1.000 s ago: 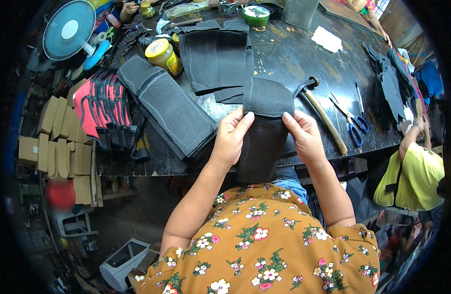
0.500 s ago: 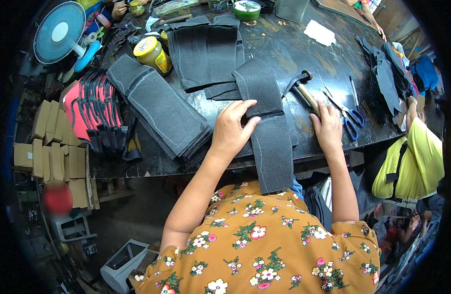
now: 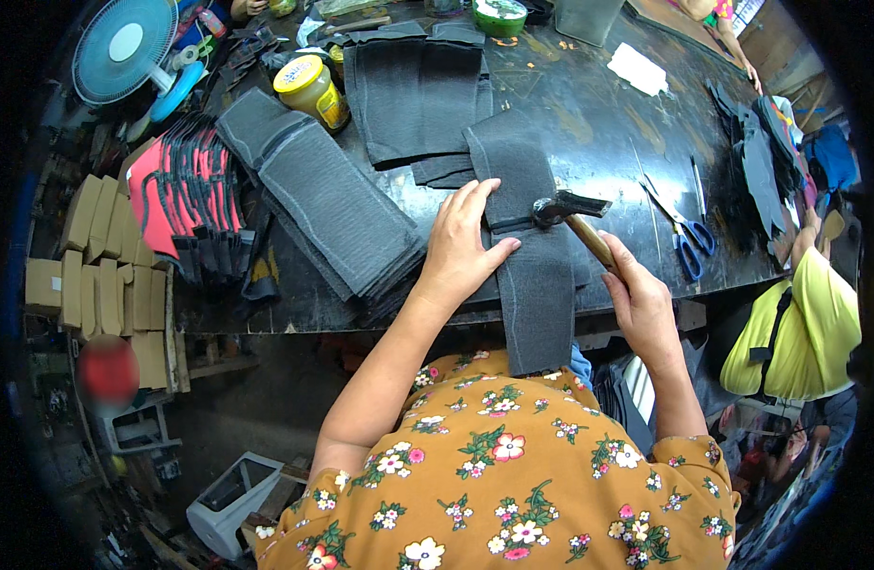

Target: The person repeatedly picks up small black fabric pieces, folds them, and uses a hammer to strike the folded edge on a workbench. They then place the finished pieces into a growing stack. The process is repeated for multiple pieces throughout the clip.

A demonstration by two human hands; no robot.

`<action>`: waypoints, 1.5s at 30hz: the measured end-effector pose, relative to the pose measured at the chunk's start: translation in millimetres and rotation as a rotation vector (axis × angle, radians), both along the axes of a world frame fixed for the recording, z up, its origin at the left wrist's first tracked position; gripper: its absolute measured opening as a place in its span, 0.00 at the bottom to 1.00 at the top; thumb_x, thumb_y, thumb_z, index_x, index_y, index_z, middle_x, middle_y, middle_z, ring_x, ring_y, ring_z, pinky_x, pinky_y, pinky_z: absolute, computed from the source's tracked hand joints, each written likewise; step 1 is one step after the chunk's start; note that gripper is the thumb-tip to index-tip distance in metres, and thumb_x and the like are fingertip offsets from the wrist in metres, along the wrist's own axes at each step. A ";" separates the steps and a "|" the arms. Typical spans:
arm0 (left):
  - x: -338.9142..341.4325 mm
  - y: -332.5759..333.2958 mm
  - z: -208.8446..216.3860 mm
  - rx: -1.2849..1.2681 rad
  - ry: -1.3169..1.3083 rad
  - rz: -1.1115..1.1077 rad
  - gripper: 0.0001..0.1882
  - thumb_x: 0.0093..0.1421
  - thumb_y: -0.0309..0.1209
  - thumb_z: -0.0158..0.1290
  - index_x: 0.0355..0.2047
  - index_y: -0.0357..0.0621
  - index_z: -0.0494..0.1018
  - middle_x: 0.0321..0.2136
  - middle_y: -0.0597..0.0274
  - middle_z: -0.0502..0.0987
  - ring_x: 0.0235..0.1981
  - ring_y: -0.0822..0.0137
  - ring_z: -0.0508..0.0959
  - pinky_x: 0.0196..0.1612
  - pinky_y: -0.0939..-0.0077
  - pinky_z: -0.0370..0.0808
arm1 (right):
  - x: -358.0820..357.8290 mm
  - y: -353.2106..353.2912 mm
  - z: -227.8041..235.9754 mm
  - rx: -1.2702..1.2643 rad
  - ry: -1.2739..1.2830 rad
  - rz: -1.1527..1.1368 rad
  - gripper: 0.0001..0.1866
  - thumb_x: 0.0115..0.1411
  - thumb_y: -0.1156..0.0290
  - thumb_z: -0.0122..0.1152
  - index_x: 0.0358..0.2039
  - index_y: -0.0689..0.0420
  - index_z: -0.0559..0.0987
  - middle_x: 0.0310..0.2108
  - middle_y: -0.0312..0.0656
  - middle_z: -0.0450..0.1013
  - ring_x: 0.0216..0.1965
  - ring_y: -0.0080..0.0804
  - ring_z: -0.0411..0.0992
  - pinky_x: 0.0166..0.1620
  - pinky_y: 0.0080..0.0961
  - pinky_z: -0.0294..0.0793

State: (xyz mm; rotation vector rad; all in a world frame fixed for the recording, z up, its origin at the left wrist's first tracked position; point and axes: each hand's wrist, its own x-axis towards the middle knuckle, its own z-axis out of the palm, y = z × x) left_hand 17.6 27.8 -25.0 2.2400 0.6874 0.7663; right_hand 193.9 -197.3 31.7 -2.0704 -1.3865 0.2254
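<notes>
My right hand [image 3: 643, 299] grips the wooden handle of a hammer [image 3: 594, 237]. The dark metal head is at the cross seam of a black felt-like piece [image 3: 537, 299]; whether it touches the fabric I cannot tell. This long piece lies over the table's near edge, its lower end hanging toward me. My left hand [image 3: 463, 239] rests on its left side by the seam, fingers stretched and thumb apart. Left of that hand lies a stack of similar black pieces [image 3: 346, 214] with pale outlines. Another black stack [image 3: 413, 100] sits farther back.
Blue-handled scissors [image 3: 684, 237] lie right of the hammer. A yellow-lidded jar [image 3: 311, 90] stands behind the left stack. Red-and-black pieces [image 3: 185, 199] are at the left, below a blue fan [image 3: 123, 47]. A co-worker's hand [image 3: 807, 237] shows at the right edge, with yellow fabric [image 3: 788, 332] nearby.
My right hand has picked up the hammer from the table and brought its head over the seam. My left hand stays on the fabric. The whole view has shifted slightly.
</notes>
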 end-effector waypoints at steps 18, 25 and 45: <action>0.8 0.1 -1.7 -0.047 -0.037 0.015 0.52 0.44 0.33 0.79 0.67 0.37 0.66 0.63 0.42 0.73 0.67 0.43 0.72 0.71 0.54 0.69 | -19.8 29.2 1.1 0.046 -0.018 0.202 0.32 0.68 0.74 0.66 0.71 0.45 0.72 0.48 0.55 0.81 0.45 0.56 0.82 0.47 0.44 0.82; 0.0 0.1 2.0 -0.075 -0.009 0.004 0.51 0.47 0.34 0.78 0.68 0.36 0.64 0.65 0.42 0.72 0.68 0.43 0.70 0.72 0.54 0.67 | -5.7 14.6 4.0 0.091 0.117 0.100 0.29 0.68 0.77 0.64 0.69 0.52 0.75 0.58 0.54 0.79 0.57 0.53 0.80 0.57 0.37 0.79; -74.1 93.3 135.9 0.288 -0.714 0.344 0.40 0.60 0.21 0.70 0.70 0.35 0.63 0.60 0.51 0.76 0.45 0.70 0.79 0.41 0.77 0.80 | 82.5 3.5 -40.1 0.100 -0.322 -0.189 0.29 0.71 0.76 0.60 0.72 0.44 0.74 0.55 0.54 0.78 0.53 0.54 0.79 0.55 0.42 0.77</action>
